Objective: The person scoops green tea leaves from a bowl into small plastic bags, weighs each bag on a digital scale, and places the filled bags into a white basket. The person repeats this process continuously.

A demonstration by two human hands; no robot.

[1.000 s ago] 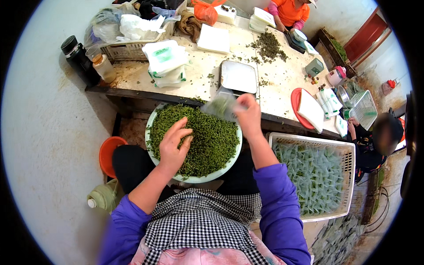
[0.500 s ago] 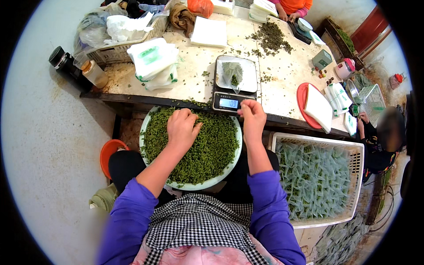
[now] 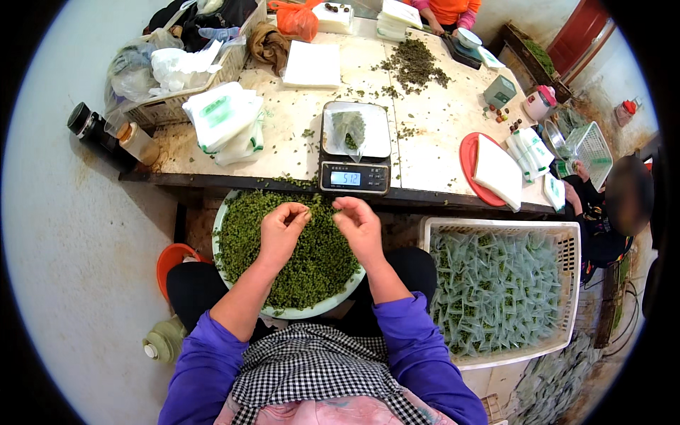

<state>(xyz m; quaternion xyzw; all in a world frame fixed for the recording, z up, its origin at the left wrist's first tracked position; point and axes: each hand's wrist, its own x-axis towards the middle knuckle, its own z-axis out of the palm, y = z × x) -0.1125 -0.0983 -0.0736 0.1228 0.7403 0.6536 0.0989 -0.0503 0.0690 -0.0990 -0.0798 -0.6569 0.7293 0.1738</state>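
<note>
A wide pale basin [image 3: 340,300] full of small green berries [image 3: 304,262], like green peppercorns, sits between my knees. Over its far part, my left hand [image 3: 282,230] is closed in a pinch, any contents too small to name. Beside it my right hand [image 3: 360,228] has its fingers curled toward the thumb; what they hold, if anything, is hidden. The two hands are apart, fingertips facing each other. Just beyond them a digital scale [image 3: 354,177] stands at the table edge. On its white tray [image 3: 379,142] lies a clear plastic bag [image 3: 348,131] with some green berries inside.
Right of the basin is a white crate [image 3: 571,283] of filled clear bags [image 3: 496,290]. The table [image 3: 425,159] bears stacked white bags [image 3: 225,124], a red plate [image 3: 469,163] and a dark berry pile [image 3: 414,64]. Other people work at the far side and right.
My right hand has drawn back from the scale toward my left hand over the basin. My left hand has lifted off the berries. The scale's display has changed; the view has shifted slightly.
</note>
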